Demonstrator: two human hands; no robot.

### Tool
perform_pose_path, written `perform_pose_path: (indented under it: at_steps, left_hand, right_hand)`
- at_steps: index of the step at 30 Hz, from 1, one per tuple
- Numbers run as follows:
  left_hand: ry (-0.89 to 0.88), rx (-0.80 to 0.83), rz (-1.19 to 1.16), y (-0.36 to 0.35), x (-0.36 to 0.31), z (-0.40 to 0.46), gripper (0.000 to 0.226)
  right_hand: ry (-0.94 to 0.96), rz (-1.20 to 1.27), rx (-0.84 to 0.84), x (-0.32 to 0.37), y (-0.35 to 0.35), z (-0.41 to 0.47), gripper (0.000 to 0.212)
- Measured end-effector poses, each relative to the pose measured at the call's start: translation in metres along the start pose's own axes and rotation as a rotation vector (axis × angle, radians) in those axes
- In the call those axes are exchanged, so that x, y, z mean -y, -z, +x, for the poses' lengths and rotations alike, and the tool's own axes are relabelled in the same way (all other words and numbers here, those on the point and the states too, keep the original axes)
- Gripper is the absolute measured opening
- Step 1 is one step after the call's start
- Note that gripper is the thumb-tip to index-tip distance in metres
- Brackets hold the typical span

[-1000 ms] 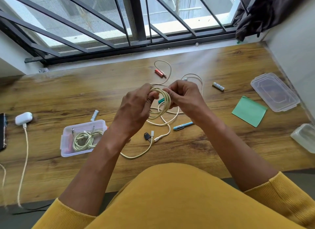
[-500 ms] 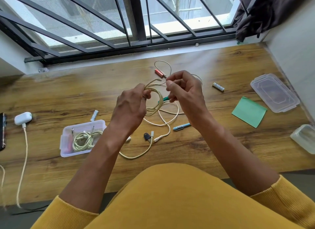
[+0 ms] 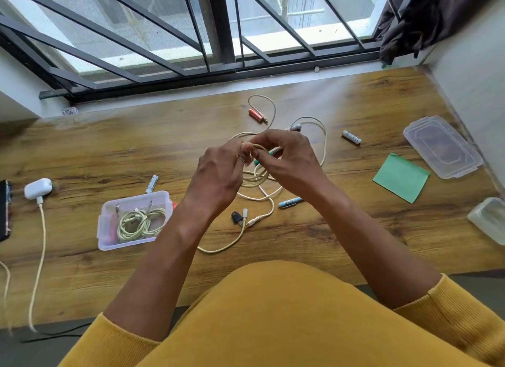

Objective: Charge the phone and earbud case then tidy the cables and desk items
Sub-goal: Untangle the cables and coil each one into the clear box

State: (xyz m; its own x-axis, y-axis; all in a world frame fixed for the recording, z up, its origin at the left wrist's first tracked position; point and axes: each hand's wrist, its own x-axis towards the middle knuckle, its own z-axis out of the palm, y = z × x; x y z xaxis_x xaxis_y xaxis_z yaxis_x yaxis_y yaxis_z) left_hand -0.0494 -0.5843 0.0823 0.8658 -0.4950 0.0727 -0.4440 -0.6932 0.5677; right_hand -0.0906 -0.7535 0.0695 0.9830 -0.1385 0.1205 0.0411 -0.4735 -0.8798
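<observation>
The cream cable (image 3: 258,176) is hanging between your two hands above the middle of the desk (image 3: 341,230), partly wound into a coil. Your left hand (image 3: 218,175) is gripping the coil's top, fingers curled round the loops, and your right hand (image 3: 287,161) is pinching a strand at the same spot, so both are touching the bundle and neither is nearer. The loops are dangling down from your fingers toward the wood, while the loose tail is trailing toward you along the desk, ending at a plug (image 3: 254,221) just beside a small black object (image 3: 236,217). That slack lies below and on your side of the hands, so I judge the next wrap is going to draw it up from there.

Counting: one clear tub (image 3: 109,222) at your left holding one coiled cable (image 3: 142,223); one earbud case (image 3: 38,188) plugged in at far left, with one phone (image 3: 4,211) at the frame edge. I am seeing three batteries, one (image 3: 152,183) by the tub, one (image 3: 352,137) toward the right, one (image 3: 295,126) behind your hands; one red item (image 3: 257,115), one blue pen (image 3: 291,202), one green note (image 3: 400,176), one lid (image 3: 442,146).
</observation>
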Motion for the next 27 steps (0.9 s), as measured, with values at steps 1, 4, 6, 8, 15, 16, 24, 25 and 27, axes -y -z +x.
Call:
perform_pose_path:
  at_steps: [1,4,6,8,15,16,24,25,27]
  left_hand:
    - [-0.010,0.000,0.002,0.000,0.001,0.000,0.022]
    - [-0.030,-0.005,0.018,-0.002,0.002,0.000,0.021]
    - [-0.040,-0.027,0.008,-0.003,0.001,-0.001,0.021]
    - [-0.054,-0.048,0.002,-0.003,0.001,-0.001,0.023]
    - [-0.090,-0.064,-0.074,-0.004,0.000,-0.001,0.023]
    - [-0.084,-0.068,-0.083,-0.004,0.001,-0.001,0.024]
    - [-0.063,-0.104,-0.143,-0.001,0.000,-0.001,0.007]
    - [-0.069,-0.112,-0.136,0.000,-0.001,-0.002,0.008]
    - [-0.064,-0.117,-0.119,0.002,-0.001,-0.002,0.009]
  right_hand:
    - [-0.016,0.063,0.026,0.000,0.002,0.000,0.012]
    - [-0.094,0.281,0.061,0.000,0.008,0.000,0.016]
    - [-0.139,0.441,0.093,0.001,0.013,-0.001,0.022]
    - [-0.154,0.551,0.126,0.000,0.016,-0.003,0.024]
    - [-0.153,0.759,0.238,0.000,0.020,-0.004,0.026]
    - [-0.156,0.790,0.257,-0.001,0.021,-0.004,0.029]
    - [-0.198,0.927,0.342,0.002,0.021,-0.005,0.054]
    - [-0.197,0.931,0.345,0.002,0.020,-0.005,0.056]
    - [-0.189,0.922,0.344,0.004,0.019,-0.005,0.055]
